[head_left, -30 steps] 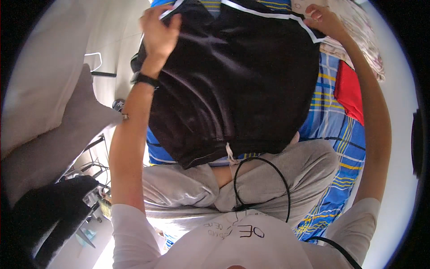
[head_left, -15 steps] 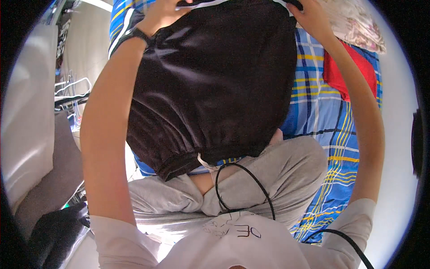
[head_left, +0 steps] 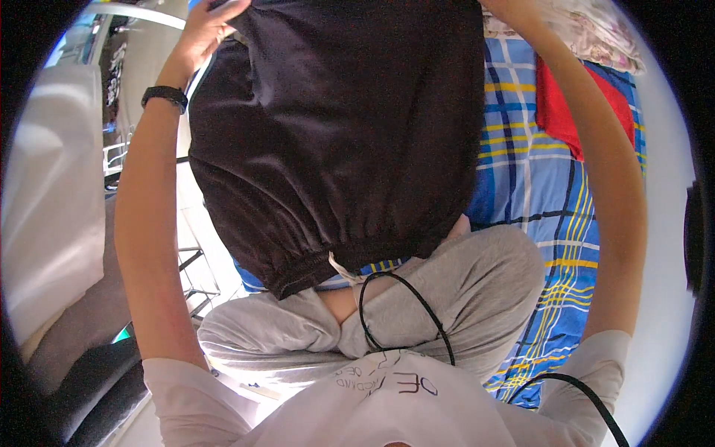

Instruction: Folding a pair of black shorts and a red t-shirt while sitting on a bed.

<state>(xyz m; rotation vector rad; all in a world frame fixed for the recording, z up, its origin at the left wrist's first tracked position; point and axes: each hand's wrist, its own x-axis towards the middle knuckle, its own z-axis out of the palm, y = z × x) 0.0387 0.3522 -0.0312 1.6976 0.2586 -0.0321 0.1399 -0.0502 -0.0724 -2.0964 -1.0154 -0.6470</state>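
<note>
Black drawstring pants (head_left: pixel 350 141) lie spread in front of my crossed legs, with the gathered waistband toward me and a pale drawstring (head_left: pixel 341 268) hanging from it. At the far left edge, my left hand (head_left: pixel 208 33), below a black wristband (head_left: pixel 164 97), is closed on the fabric. My right hand (head_left: pixel 514 13) is at the far right corner of the pants. The upper picture edge cuts it off, so its fingers are hidden. The far end of the pants also runs out of view.
Beneath the pants is a blue plaid bedsheet (head_left: pixel 551 246). A red cloth (head_left: pixel 562 112) and a pale flowered cloth (head_left: pixel 596 37) lie at the far right, beside a white wall (head_left: pixel 670 223). A black cable (head_left: pixel 413 287) loops over my grey-clad lap.
My left hand has moved left and drawn the far left side of the pants outward, flattening its folds. My right hand has shifted slightly farther away, partly out of view. The waistband stays put.
</note>
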